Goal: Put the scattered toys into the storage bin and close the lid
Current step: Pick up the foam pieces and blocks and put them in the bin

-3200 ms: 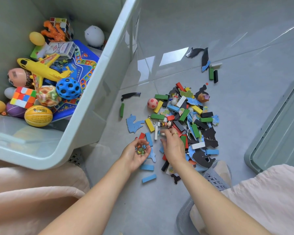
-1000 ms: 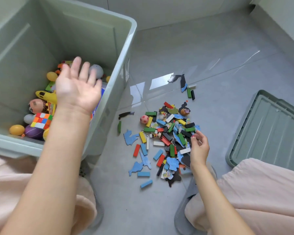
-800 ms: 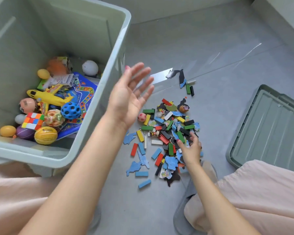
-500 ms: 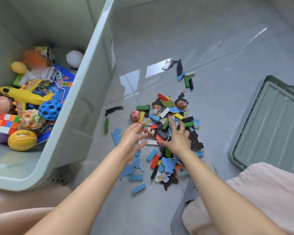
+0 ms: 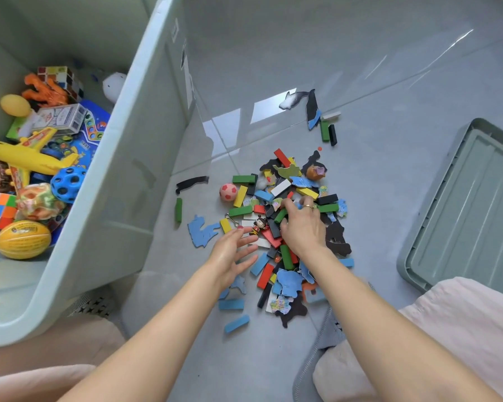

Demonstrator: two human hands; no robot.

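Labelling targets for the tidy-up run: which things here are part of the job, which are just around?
Job:
- pale green plastic storage bin
- matching ribbed green lid, off, on the floor
- pile of coloured wooden blocks and puzzle pieces
- pink toy football

Just around:
- grey mesh slipper

both hands down in the toy pile

right hand [image 5: 301, 227] sits on top of the heap of scattered toys [image 5: 285, 216], fingers curled around a green block [image 5: 280, 216]. left hand [image 5: 230, 253] hovers just beside it, fingers spread loose, tips near a small doll figure [image 5: 257, 224]. pink ball [image 5: 228, 192] at the pile's far left edge. storage bin [image 5: 122, 158] stands open on the left with a yellow plane [image 5: 26, 158] inside. lid [image 5: 474, 210] lies on the floor at right.
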